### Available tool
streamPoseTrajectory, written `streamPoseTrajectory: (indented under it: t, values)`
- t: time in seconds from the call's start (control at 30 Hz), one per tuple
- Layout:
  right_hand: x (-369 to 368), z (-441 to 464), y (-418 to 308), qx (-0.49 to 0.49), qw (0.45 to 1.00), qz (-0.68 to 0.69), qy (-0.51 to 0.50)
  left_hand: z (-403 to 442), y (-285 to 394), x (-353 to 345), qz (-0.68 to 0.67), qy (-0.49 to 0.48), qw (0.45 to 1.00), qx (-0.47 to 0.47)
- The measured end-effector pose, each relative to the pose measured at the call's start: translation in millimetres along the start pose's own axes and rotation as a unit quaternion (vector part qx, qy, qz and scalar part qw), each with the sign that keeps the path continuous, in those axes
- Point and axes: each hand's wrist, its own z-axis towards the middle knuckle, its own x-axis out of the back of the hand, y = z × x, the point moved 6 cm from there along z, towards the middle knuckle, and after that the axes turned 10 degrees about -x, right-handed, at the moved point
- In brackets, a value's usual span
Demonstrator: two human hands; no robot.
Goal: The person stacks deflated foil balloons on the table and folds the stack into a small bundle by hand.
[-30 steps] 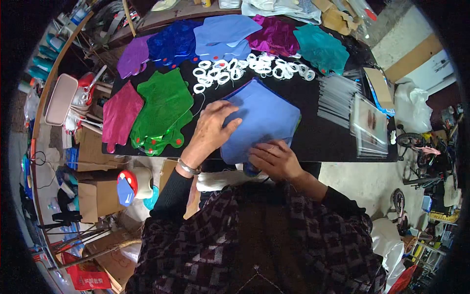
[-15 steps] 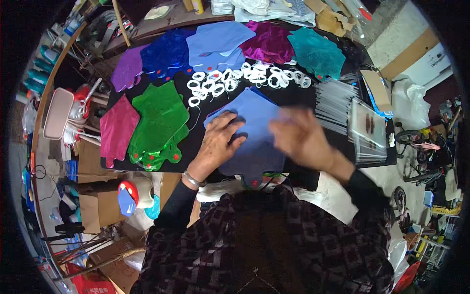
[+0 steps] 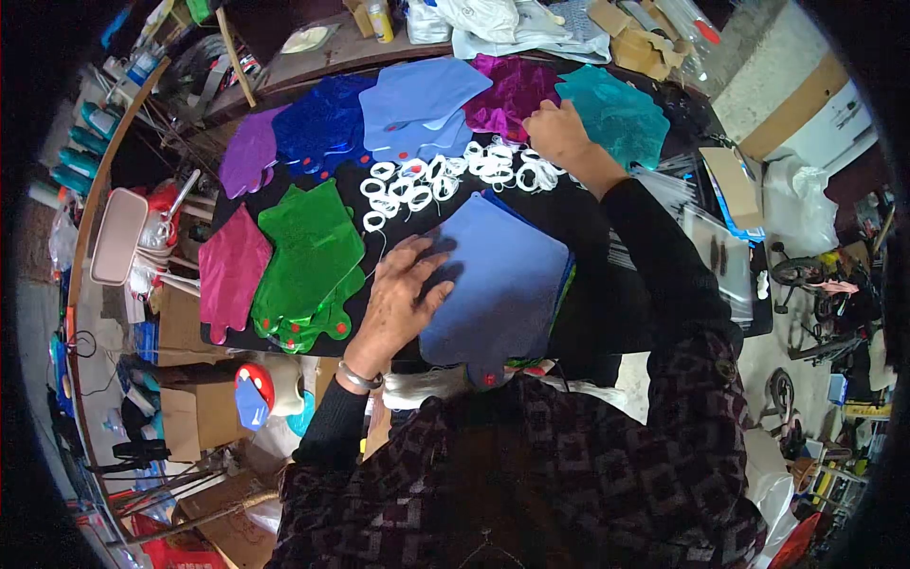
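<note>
A light-blue flat foil balloon (image 3: 502, 275) lies on top of a small stack in front of me, its red-dotted tab toward my body. Blue and green edges peek out beneath it. My left hand (image 3: 398, 303), a bracelet at its wrist, rests at the stack's left edge, fingers spread. At the back, my right hand (image 3: 564, 137) has its fingers curled at the right edge of the magenta foil balloons (image 3: 507, 95), pinching there; its fingertips are partly hidden. Teal foil balloons (image 3: 621, 119) lie just beside that hand. White ribbon rolls (image 3: 417, 190) sit between the stack and the back piles.
More foil balloons lie around the black table: purple (image 3: 248, 152), dark blue (image 3: 322, 114), light blue (image 3: 422, 95), green (image 3: 308, 247) and pink (image 3: 232, 275). Clear plastic sticks (image 3: 668, 190) and a cardboard box (image 3: 730, 185) are at the right. A bench (image 3: 322, 52) stands behind.
My right hand has moved from the stack to the magenta pile at the back. The left hand has shifted slightly toward the stack's left edge. The view has tilted a little.
</note>
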Motion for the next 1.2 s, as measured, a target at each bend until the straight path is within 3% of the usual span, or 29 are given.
streamPoseTrajectory:
  t: [0.17,0.33,0.47,0.7,1.0,1.13,1.2]
  values:
    - [-7.5,7.1,7.8,0.022,0.996,-0.012,0.080,7.7,8.3,-0.3,-0.006,-0.023,1.000,0.003]
    - [5.4,24.8,27.0,-0.027,0.987,0.082,0.136,17.4,13.8,4.8,-0.007,-0.021,1.000,-0.023]
    - [2.6,35.8,51.4,-0.119,0.938,0.323,0.047,46.4,10.9,17.9,-0.038,-0.013,0.998,-0.039]
    - [-15.9,43.8,54.0,-0.155,0.911,0.379,-0.041,156.8,-11.3,-0.5,0.044,-0.003,0.989,-0.138]
    - [-47.8,55.7,63.6,-0.114,0.858,0.485,-0.123,242.4,-60.1,-71.2,0.123,-0.082,0.987,-0.070]
    - [-60.3,42.6,64.4,-0.127,0.687,0.683,-0.215,246.4,-83.3,-85.1,0.136,-0.081,0.986,-0.055]
    - [-53.3,36.4,62.5,-0.113,0.686,0.688,-0.208,243.3,-83.5,-86.2,0.145,-0.090,0.984,-0.047]
